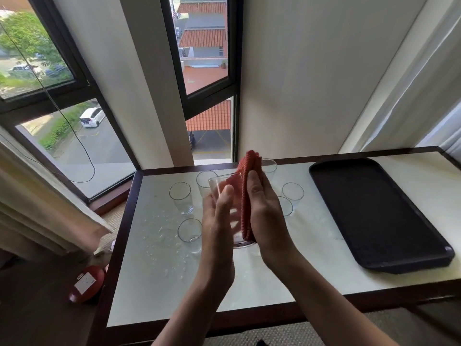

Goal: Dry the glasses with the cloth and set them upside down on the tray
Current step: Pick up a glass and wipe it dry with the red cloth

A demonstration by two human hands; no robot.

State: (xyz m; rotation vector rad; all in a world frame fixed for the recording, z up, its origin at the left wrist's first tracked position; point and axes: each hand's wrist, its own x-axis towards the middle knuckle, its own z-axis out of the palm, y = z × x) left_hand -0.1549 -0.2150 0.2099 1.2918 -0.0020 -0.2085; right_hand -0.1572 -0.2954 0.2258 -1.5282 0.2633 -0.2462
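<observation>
Head view: tumbler [216, 189] held above the surface [287, 270], left grip [219, 221] wrapped round it, right grip [264, 211] clasping the red knitted cloth [245, 176] over its rim. Six upright glasses [180, 197] ring it; the dark tray [374, 208] lies apart, by the right edge.

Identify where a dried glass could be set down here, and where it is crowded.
The dark tray at the right is bare. The table's front strip, near its edge, is also free. Crowded: the back middle, with three glasses left of the left hand and three right of the right hand; water drops wet the left side.
</observation>
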